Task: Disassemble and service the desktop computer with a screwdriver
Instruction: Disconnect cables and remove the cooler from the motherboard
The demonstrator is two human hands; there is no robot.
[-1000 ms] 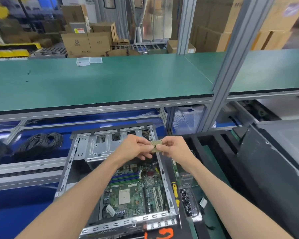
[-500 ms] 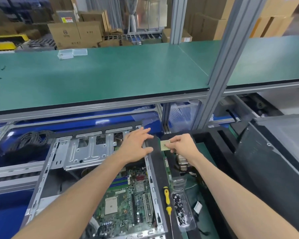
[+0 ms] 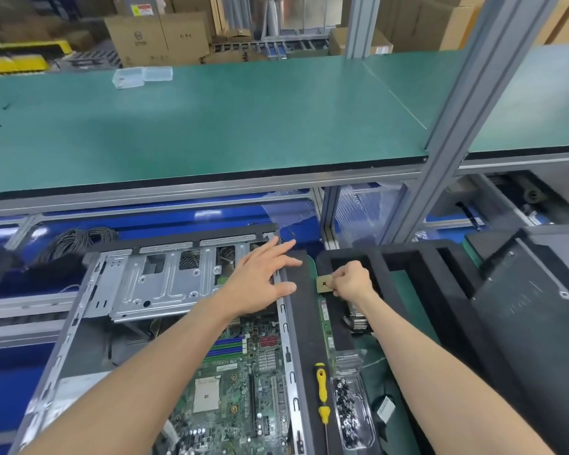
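The right hand [image 3: 352,280] pinches the processor chip [image 3: 324,285] by its edge over the black foam tray [image 3: 418,274]; the left hand [image 3: 263,280] lies spread on the computer case [image 3: 289,339] rim. Best lower the chip flat, fingers off its contacts. The screwdriver [image 3: 322,392] lies beside the case.

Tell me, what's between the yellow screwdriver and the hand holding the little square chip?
In the head view, a long green circuit strip lies between the yellow screwdriver and the right hand, which pinches the chip.

Left hand [image 3: 262,284] rests flat on the computer case [image 3: 289,339]; right hand [image 3: 352,280] pinches a chip [image 3: 323,285].
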